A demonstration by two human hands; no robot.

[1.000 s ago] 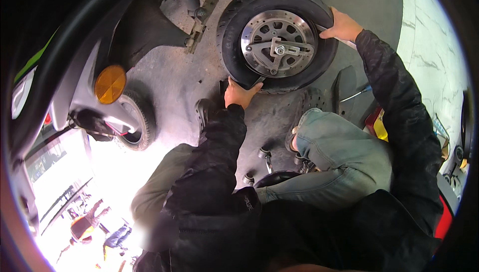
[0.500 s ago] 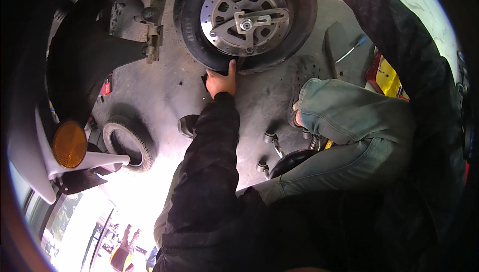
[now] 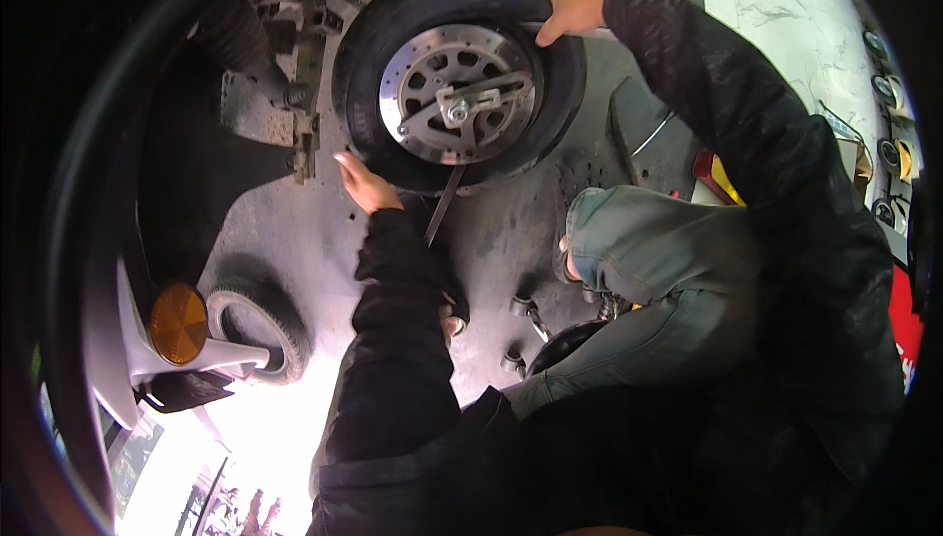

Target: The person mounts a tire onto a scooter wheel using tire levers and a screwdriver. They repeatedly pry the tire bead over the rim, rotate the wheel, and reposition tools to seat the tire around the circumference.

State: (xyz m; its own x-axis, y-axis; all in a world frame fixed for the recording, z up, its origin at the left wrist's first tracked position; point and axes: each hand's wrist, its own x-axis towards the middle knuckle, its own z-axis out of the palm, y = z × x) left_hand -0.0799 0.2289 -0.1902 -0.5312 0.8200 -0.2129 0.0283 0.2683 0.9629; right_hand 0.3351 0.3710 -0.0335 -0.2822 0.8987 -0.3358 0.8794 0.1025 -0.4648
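Observation:
A wheel with a black tyre (image 3: 371, 133) and a silver drilled brake disc (image 3: 398, 74) lies on the floor ahead of me, a bracket and nut at its hub. My right hand (image 3: 573, 5) is at the tyre's upper right, fingers and thumb closed around a flat metal bar (image 3: 596, 34) that reaches across the tyre toward the rim. By the tyre's lower left edge, my left hand (image 3: 367, 186) is open, fingers stretched, holding nothing. A second flat metal bar (image 3: 446, 206) pokes out from the wheel's near side, its free end toward me.
A vehicle with a spring (image 3: 234, 37) and an orange reflector (image 3: 179, 324) stands at left. A loose small tyre (image 3: 288, 328) lies beneath it. Right of the wheel are a thin metal shaft (image 3: 652, 135) and a red and yellow box (image 3: 709, 174). My bent knee (image 3: 648, 231) is nearby.
My left hand has left the tyre's near edge and shifted left, its fingers opening. The near-side bar now shows uncovered. In view, the wheel and right hand sit lower and further left.

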